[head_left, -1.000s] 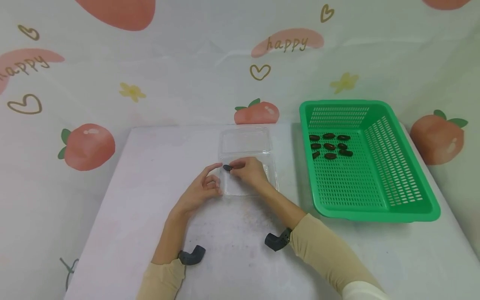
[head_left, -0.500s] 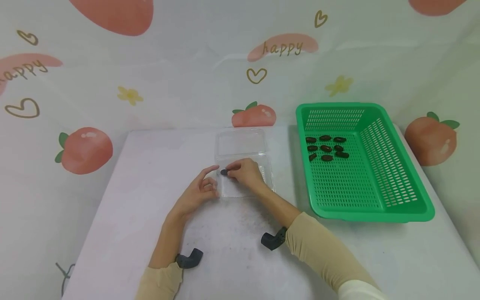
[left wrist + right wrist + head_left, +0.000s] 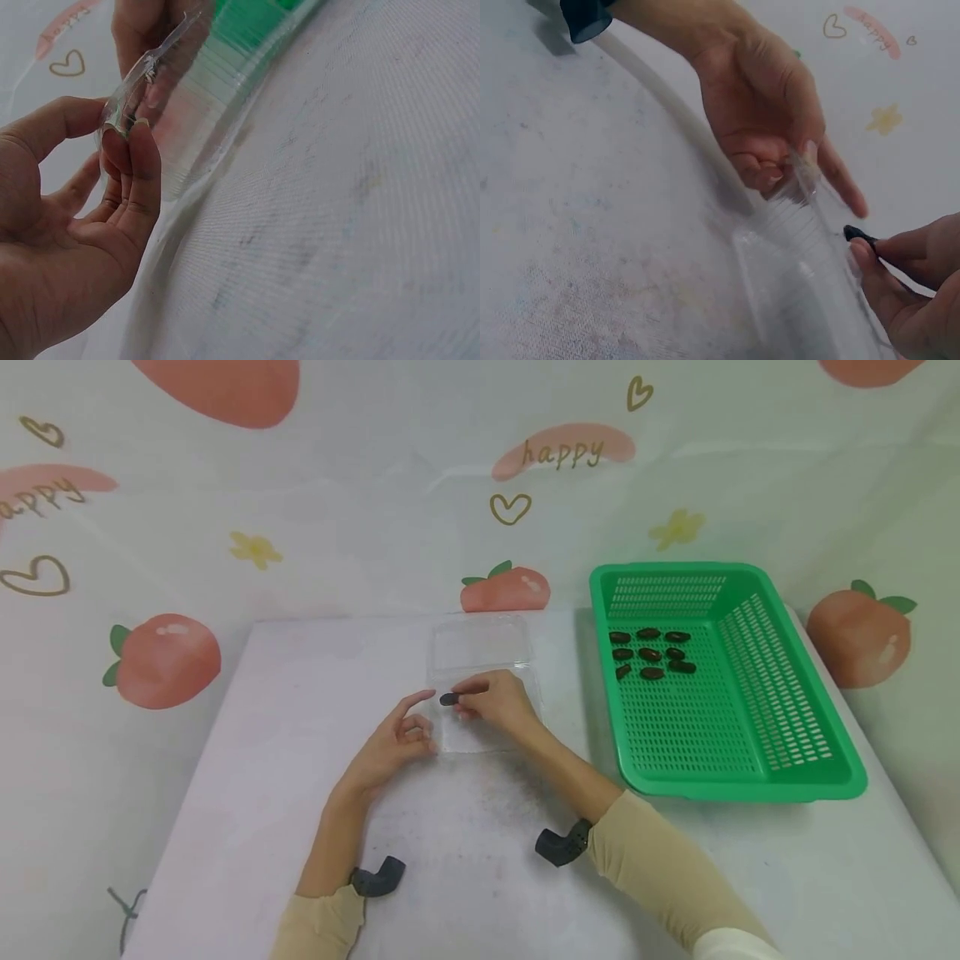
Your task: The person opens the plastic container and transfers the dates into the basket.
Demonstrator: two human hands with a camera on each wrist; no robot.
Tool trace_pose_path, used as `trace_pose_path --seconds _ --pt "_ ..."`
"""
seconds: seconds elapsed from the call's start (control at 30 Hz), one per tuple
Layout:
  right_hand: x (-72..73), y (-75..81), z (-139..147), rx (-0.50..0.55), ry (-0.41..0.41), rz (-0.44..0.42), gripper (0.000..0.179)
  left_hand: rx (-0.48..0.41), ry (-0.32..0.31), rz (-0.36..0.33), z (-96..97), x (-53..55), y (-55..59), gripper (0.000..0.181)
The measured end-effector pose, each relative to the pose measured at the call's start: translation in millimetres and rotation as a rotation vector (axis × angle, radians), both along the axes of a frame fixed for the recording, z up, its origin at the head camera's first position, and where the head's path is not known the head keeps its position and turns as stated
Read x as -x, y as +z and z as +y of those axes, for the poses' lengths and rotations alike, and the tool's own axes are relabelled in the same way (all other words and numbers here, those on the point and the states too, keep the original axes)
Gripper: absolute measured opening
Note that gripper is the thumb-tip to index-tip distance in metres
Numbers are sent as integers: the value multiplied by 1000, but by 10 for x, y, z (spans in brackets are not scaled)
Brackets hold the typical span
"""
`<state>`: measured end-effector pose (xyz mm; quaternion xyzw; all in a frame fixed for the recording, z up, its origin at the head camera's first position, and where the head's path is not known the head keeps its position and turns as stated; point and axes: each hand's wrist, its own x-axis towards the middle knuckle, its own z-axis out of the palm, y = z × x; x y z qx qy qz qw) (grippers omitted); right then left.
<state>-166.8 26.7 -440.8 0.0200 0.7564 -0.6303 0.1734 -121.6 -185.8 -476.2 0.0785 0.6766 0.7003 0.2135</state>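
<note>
A dark, wrinkled date [image 3: 449,699] is pinched between the thumb and fingers of my right hand [image 3: 501,700]. It hangs over the left side of a clear plastic clamshell box [image 3: 480,739], whose lid lies open toward the back wall. My left hand [image 3: 390,743] holds the left rim of that box, index finger stretched along it and the other fingers bent. In the left wrist view the box's wall [image 3: 199,135] shows at those fingertips. From the right wrist, the dark tip of the date [image 3: 859,235] sticks out past my fingers, just beside the box.
A green slotted basket [image 3: 735,787] stands on the right of the white table [image 3: 450,893], with several dark dates [image 3: 651,654] laid in rows at its left back. A patterned cloth [image 3: 375,485] hangs behind the table. Each forearm carries a black curved wrist mount [image 3: 564,843].
My right forearm has shifted slightly to the right, and the date has turned from tilted to nearly level in the fingers. My left hand keeps its place at the box.
</note>
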Motion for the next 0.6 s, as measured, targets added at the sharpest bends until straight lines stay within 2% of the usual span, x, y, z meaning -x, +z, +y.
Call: trace_pose_path --seconds 0.23,0.33,0.6 --pt "-153 285 125 -76 65 113 20 22 0 -3 -12 1 8 80" --pt "-208 407 215 -64 84 139 18 17 1 -5 -12 -3 4 80" --pt "-270 646 573 -84 83 207 18 6 8 -20 -13 -12 15 82"
